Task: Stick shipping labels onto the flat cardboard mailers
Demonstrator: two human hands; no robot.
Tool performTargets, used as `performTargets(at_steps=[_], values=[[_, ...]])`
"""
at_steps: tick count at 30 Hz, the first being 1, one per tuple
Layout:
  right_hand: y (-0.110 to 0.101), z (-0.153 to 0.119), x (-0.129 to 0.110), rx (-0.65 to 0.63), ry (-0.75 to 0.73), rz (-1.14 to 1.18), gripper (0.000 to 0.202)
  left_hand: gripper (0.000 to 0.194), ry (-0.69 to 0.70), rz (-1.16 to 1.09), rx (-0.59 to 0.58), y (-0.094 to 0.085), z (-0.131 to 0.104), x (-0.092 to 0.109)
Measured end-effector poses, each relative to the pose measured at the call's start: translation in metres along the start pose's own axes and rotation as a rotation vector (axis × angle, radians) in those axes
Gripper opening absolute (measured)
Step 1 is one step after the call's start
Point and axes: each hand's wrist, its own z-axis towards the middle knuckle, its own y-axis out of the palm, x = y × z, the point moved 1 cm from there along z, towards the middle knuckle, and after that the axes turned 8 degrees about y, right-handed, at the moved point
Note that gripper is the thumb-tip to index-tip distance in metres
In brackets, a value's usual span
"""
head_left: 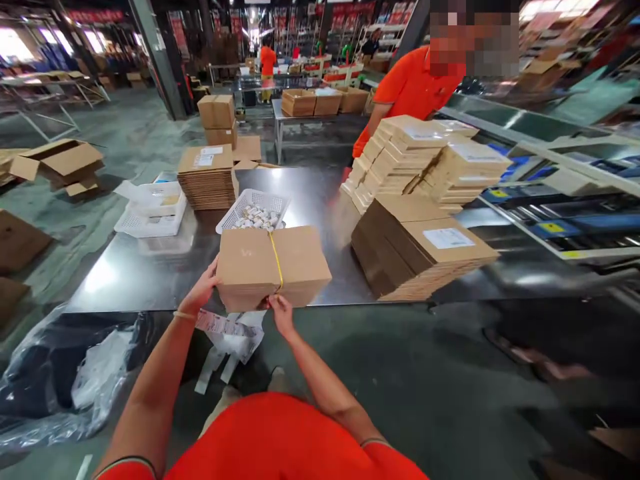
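In front of me, at the table's near edge, lies a bundle of flat cardboard boxes (pixel 250 263). A yellow strap (pixel 277 257) runs across its top and down the front. My left hand (pixel 204 288) grips the bundle's left side, the fingers partly hidden behind it. At the bottom of the front face, my right hand (pixel 281 312) is closed in a pinch on the yellow strap; the fingertips are hard to make out. Just behind the bundle stands a white basket (pixel 231 215) holding many small rolls (pixel 260 217).
Right on the metal table (pixel 135 273) are a cardboard stack (pixel 420 247) and pale stacked cartons (pixel 395 153), with a co-worker (pixel 415 83) behind them. Further left stand a labelled cardboard stack (pixel 207 180) and white baskets (pixel 155 217). Label strips (pixel 233 337) hang below the table edge.
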Motion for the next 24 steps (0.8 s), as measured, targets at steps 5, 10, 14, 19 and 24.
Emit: performTargets(at_steps=[5, 10, 14, 19, 24], values=[[-0.024, -0.006, 0.01, -0.03, -0.017, -0.051, 0.029, 0.055, 0.294, 0.544, 0.442, 0.021, -0.034, 0.011], [-0.033, 0.005, 0.024, 0.004, 0.123, 0.002, 0.024, 0.007, 0.045, 0.438, 0.027, 0.092, -0.084, -0.032], [-0.027, 0.015, 0.026, 0.129, 0.123, -0.015, 0.023, 0.023, -0.148, 0.374, -0.057, 0.134, -0.062, -0.063], [-0.014, 0.014, 0.027, 0.249, 0.087, -0.043, 0.025, 0.028, -0.181, 0.377, -0.013, 0.165, -0.04, -0.086], [-0.009, 0.008, 0.027, 0.361, 0.067, -0.055, 0.026, 0.013, -0.187, 0.413, 0.026, 0.184, -0.042, -0.095]])
